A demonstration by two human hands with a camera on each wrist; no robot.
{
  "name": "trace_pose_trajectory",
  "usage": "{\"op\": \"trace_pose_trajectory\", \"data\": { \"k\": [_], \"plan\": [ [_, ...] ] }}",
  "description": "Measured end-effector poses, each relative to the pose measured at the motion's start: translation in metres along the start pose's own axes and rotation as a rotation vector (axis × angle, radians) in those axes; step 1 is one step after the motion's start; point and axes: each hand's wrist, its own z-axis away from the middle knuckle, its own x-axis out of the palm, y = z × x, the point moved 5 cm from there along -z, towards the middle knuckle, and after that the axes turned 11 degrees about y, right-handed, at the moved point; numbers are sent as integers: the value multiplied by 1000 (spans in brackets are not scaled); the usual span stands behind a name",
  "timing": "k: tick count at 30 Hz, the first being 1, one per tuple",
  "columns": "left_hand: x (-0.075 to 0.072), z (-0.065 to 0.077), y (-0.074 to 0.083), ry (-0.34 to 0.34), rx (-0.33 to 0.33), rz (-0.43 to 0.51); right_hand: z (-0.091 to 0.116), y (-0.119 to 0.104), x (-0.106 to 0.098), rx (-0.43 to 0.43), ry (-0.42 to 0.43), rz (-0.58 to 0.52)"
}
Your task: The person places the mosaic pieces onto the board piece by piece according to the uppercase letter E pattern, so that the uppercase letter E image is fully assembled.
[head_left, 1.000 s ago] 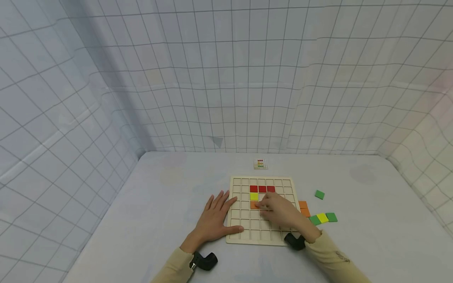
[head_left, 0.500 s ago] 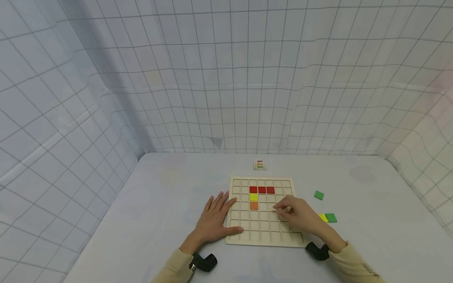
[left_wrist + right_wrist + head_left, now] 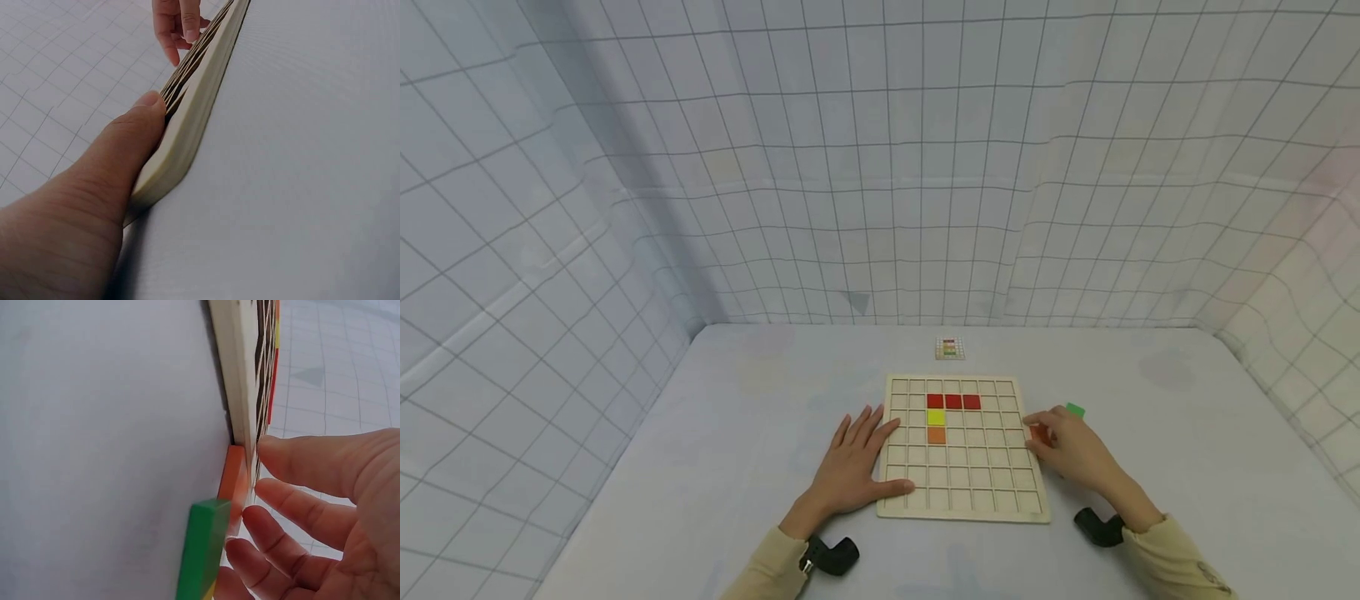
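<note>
A pale wooden grid board [image 3: 962, 505] lies on the table. Three red tiles [image 3: 953, 402] sit in one row of it, with a yellow tile [image 3: 936, 417] and an orange tile [image 3: 937, 436] below the leftmost one. My left hand [image 3: 844, 475] rests at the board's left edge, fingers straight, thumb on its frame. Beside the right edge is my right hand [image 3: 1073, 448], partly covering loose orange pieces [image 3: 1039, 434]. In the right wrist view, thumb and forefinger stand apart near an orange tile [image 3: 234, 478], with nothing pinched between them. A green tile [image 3: 201, 547] lies nearer that camera.
A small printed pattern card [image 3: 950, 348] lies behind the board. One green tile [image 3: 1076, 409] shows past the right hand, which hides other loose tiles. White gridded cloth [image 3: 880, 208] encloses the table at the back and sides.
My right hand has let go of the orange tile in the board and moved right, past the board's edge to the loose orange tiles. The left hand has stayed put.
</note>
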Motion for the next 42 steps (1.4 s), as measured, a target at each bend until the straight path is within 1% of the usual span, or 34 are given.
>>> {"op": "trace_pose_trajectory", "data": {
  "k": [4, 11, 15, 20, 23, 27, 30, 35, 42],
  "plan": [
    [-2, 0, 1, 3, -8, 7, -3, 4, 1, 19, -18, -7],
    [-2, 0, 1, -15, -11, 18, -4, 15, 1, 85, -36, -32],
    [-2, 0, 1, -13, -9, 9, -4, 20, 1, 87, -43, -48],
    [-3, -1, 2, -5, -1, 7, -5, 25, -1, 97, -64, -100],
    [-3, -1, 2, 6, 7, 9, -6, 27, -2, 123, -83, -115],
    [-4, 0, 3, 22, 20, 14, -7, 31, -2, 183, -97, -123],
    [-3, 0, 2, 19, 15, 10, -8, 31, -2, 206, -92, -133],
    [-2, -1, 1, 1, 0, 2, -7, 30, -4, 211, -75, -132],
    [-1, 0, 0, -7, 4, 3, -6, 30, -6, 223, -69, -114]
  ]
}}
